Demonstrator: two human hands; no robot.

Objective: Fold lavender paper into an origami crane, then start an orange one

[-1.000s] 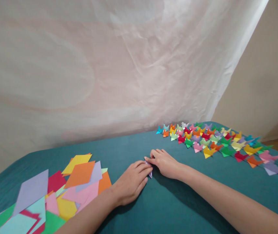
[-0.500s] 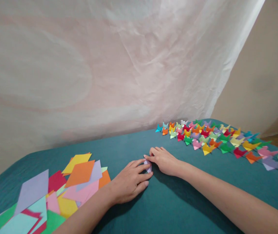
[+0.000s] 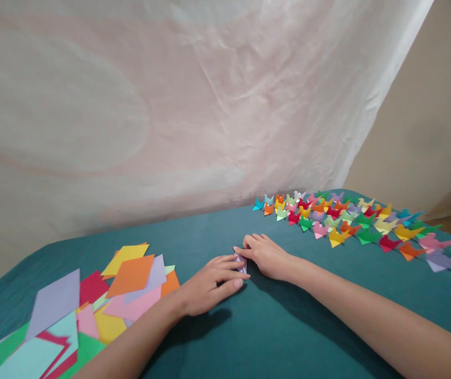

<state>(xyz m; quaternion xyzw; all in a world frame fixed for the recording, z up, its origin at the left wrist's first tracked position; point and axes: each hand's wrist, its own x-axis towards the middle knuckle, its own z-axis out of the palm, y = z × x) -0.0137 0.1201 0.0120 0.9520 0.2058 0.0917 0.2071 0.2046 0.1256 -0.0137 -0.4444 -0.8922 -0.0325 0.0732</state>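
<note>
A small folded piece of lavender paper (image 3: 242, 263) lies on the green tablecloth, partly covered by fingers of both hands. My left hand (image 3: 213, 284) reaches in from the left, with its outstretched fingers holding the paper down at its near side and its thumb a little apart. At the far end of the paper, my right hand (image 3: 267, 255) is curled, with fingertips pressed onto the tip and the other fingers bent in. The fingers hide the exact folds.
On the left lies a loose pile of coloured paper sheets, a lavender sheet (image 3: 54, 302) and an orange sheet (image 3: 130, 275) among them. Rows of small folded paper birds (image 3: 338, 235) stand at the back right. A pale cloth (image 3: 194, 116) hangs behind the table (image 3: 288, 337).
The fingers of my left hand have shifted slightly along the lavender paper, its thumb now raised nearer the other fingers. My right hand stays at the far tip. The view has tilted slightly.
</note>
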